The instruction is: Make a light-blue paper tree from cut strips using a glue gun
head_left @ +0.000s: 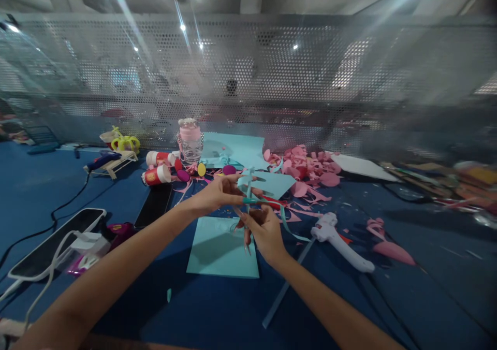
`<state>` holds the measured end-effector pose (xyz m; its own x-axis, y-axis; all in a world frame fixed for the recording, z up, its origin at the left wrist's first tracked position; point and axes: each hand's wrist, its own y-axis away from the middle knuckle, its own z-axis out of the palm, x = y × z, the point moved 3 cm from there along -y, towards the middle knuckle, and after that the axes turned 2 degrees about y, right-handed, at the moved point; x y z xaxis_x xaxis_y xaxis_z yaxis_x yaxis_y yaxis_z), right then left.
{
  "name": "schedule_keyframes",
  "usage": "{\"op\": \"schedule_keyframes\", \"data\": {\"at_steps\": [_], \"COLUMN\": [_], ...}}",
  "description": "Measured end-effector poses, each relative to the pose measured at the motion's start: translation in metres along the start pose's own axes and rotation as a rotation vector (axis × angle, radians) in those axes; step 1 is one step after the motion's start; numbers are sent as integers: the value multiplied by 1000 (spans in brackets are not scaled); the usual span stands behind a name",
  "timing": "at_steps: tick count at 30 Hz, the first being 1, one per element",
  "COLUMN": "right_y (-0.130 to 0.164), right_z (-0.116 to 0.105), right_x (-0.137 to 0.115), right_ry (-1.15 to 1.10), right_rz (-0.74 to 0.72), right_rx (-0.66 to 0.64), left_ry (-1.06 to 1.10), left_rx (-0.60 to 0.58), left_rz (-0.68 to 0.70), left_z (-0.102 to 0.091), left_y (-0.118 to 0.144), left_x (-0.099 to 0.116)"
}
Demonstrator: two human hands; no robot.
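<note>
In the head view, my left hand reaches in from the left, its fingers closed on a light blue paper piece with a curled top. Just below and to the right, my right hand pinches the lower part of the same piece, its other fingers curled. A thin paper strip trails from the fingers toward the right. Under both hands lies a light blue paper sheet, flat on the blue table. My fingers partly hide the piece.
A white glue gun with a long glue stick lies right of my right hand. Behind are pink paper scraps, a bottle and paper cups. Phones and cables lie left. A perforated screen borders the back.
</note>
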<state>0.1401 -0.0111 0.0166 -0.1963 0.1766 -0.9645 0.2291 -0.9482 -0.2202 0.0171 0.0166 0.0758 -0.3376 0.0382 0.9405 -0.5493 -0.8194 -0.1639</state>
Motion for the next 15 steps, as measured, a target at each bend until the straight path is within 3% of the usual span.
{"op": "schedule_keyframes", "data": {"at_steps": [4, 9, 15], "right_y": [0, 1, 3], "right_z": [2, 2, 2], "right_x": [-4, -6, -6], "right_ry": [-18, 25, 93], "right_rz": [14, -32, -47], "right_rx": [-8, 10, -36], "left_ry": [-10, 36, 76], "left_rx": [142, 120, 93], "left_rz": [27, 24, 56], "left_z": [2, 3, -9], "left_y": [-3, -2, -1], "left_x": [-7, -7, -6]}}
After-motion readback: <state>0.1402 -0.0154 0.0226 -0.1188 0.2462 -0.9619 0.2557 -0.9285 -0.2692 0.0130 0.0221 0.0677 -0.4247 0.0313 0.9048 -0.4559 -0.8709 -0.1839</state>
